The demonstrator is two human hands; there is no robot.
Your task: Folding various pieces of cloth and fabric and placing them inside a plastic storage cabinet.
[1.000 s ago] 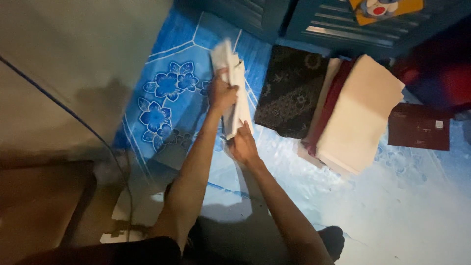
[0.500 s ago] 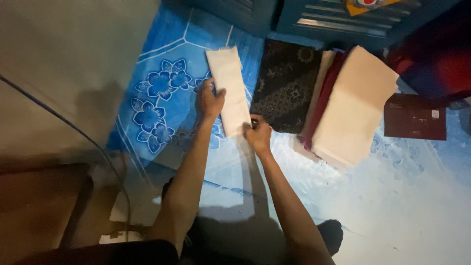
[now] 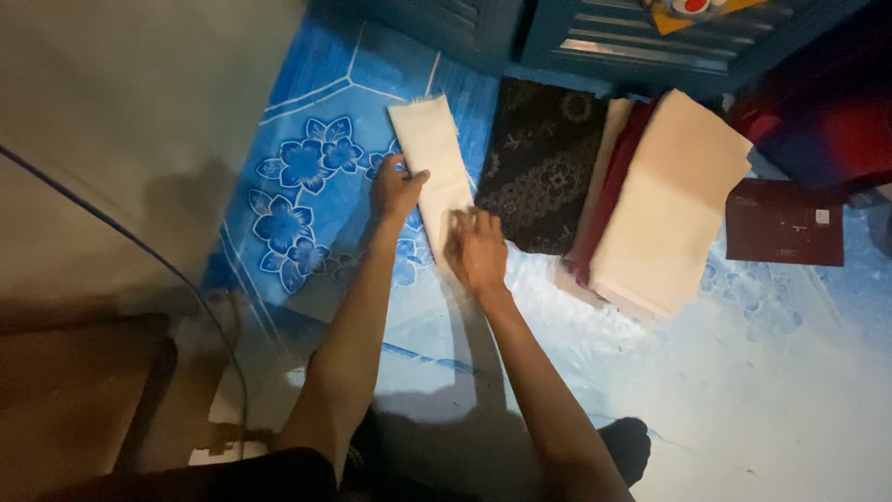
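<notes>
A long, narrow folded cream cloth (image 3: 430,153) lies flat on a blue floor mat with a flower print (image 3: 307,186). My left hand (image 3: 396,189) rests at the cloth's left edge, thumb on top of it. Laid flat on the cloth's near end is my right hand (image 3: 476,249), fingers spread. Neither hand grips anything.
Right of the cloth lie a dark patterned folded cloth (image 3: 542,163), then a stack of cream and dark red folded cloths (image 3: 664,204), and a dark red flat piece (image 3: 783,223). Blue cabinets (image 3: 595,33) stand at the back. A grey wall and a cable (image 3: 139,246) are on the left.
The cloth was held up in both hands, then laid flat on the mat. My right hand has moved from pinching the near corner to pressing flat on the near end.
</notes>
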